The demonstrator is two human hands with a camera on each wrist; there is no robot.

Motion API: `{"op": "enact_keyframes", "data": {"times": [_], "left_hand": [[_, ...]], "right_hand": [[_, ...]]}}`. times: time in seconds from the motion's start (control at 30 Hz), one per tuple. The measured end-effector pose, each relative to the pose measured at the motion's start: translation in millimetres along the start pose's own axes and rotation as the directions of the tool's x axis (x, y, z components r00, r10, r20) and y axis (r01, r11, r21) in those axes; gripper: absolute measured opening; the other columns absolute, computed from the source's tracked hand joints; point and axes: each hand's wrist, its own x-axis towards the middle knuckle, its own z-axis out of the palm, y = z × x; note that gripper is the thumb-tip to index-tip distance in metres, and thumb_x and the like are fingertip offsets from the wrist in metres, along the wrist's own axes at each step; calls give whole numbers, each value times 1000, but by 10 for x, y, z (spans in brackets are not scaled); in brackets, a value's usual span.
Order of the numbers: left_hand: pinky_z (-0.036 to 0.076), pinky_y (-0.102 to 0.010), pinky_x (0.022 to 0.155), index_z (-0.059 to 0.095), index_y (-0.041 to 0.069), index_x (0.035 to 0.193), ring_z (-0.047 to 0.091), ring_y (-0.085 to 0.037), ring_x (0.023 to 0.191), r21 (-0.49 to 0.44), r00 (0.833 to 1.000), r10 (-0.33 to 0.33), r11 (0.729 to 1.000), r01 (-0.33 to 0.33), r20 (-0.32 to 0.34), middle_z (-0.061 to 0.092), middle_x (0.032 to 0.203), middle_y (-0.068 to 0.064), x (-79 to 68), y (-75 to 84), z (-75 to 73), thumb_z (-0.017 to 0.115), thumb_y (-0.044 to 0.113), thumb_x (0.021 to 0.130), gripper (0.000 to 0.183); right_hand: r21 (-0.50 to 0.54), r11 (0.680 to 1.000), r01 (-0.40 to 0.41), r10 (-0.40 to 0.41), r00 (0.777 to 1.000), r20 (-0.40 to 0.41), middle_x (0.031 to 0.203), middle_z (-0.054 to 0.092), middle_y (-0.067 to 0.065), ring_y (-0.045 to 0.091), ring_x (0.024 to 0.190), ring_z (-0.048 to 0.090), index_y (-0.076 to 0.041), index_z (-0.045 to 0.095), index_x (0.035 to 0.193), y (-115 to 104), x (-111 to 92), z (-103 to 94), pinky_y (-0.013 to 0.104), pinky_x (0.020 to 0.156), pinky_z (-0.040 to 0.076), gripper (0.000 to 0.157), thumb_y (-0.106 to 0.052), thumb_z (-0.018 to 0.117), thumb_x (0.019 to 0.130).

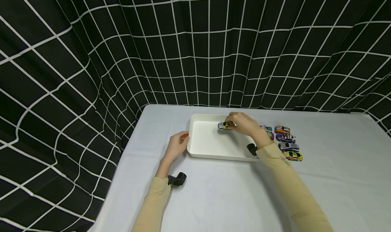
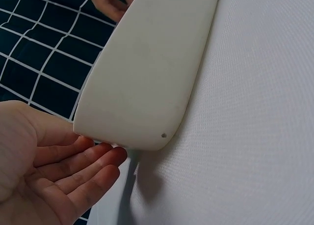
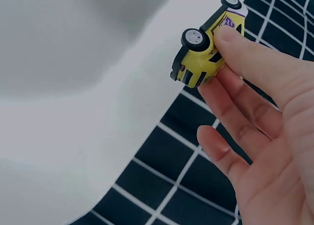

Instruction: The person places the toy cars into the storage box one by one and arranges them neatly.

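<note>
1. Right hand [image 1: 243, 125], at about 2 o'clock from the middle of the white tray [image 1: 203, 137], pinches a yellow toy car [image 1: 224, 126] between thumb and fingers; in the right wrist view, two of the car's wheels face the camera and one finger stands apart from it.
2. That car is at 12 o'clock from the tray's middle, over the tray floor.
3. Left hand [image 1: 178, 144], at 9 o'clock, touches the outside of the tray's short end, its fingers loosely extended; I cannot tell where its thumb tip lies.
4. At 3 o'clock, outside the tray, toy cars lie close together on the white cloth: an orange car [image 1: 282, 129] farthest, then a purple car [image 1: 285, 137], a silver car [image 1: 288, 146] and a second yellow car [image 1: 293, 156] nearest. More cars show partly behind the right wrist.
5. Black cloth [image 1: 220, 65] with white grid lines hangs beyond, at 12 o'clock.
</note>
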Motion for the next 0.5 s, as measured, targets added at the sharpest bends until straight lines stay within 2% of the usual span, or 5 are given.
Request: {"op": "enact_keyframes", "data": {"times": [0.17, 0.5], "left_hand": [[54, -32, 83, 57, -8, 118, 62, -29, 97, 2, 1000, -14, 1000, 14, 1, 63, 107, -21, 2, -14, -3, 52, 6, 93, 28], [54, -32, 81, 57, -8, 118, 63, -29, 96, -16, 1000, -1, 1000, 1, 7, 63, 107, -21, -6, -34, 6, 52, 5, 93, 28]], "right_hand": [[-10, 1000, 20, -20, 1000, 4, 83, 62, 6, 18, 74, 58, -5, 69, 84, -35, 131, 86, 32, 66, 51, 14, 0, 75, 73], [-23, 1000, 14, -13, 1000, 24, 80, 60, 6, 15, 69, 53, -6, 67, 80, -99, 373, 261, 30, 62, 48, 9, -4, 74, 76]]}}
